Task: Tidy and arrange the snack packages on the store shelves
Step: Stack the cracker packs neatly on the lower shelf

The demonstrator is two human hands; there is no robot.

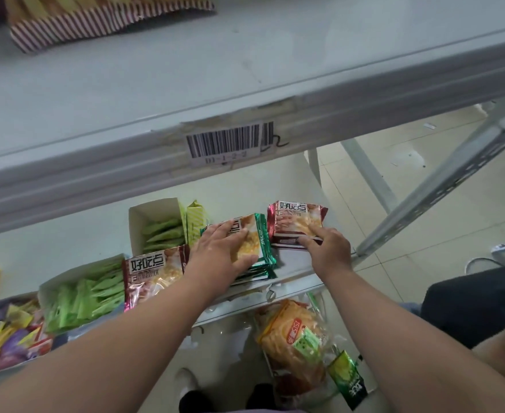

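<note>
On the lower shelf [293, 263] lies a stack of green-edged snack packages [264, 242]; my left hand [221, 254] rests flat on top of it, fingers spread. To its right sits a stack of red-edged snack packages [296, 219], and my right hand [328, 251] pinches its near edge. Another red-edged snack package [153, 275] leans to the left of my left forearm.
Two white boxes of green sachets [162, 234] [84, 296] stand left of the stacks, with a tray of mixed wrapped sweets [7, 332] at far left. The upper shelf [215, 84] carries a striped bag [75, 22]. Below hang an orange snack bag [293, 338] and a green packet [348, 380].
</note>
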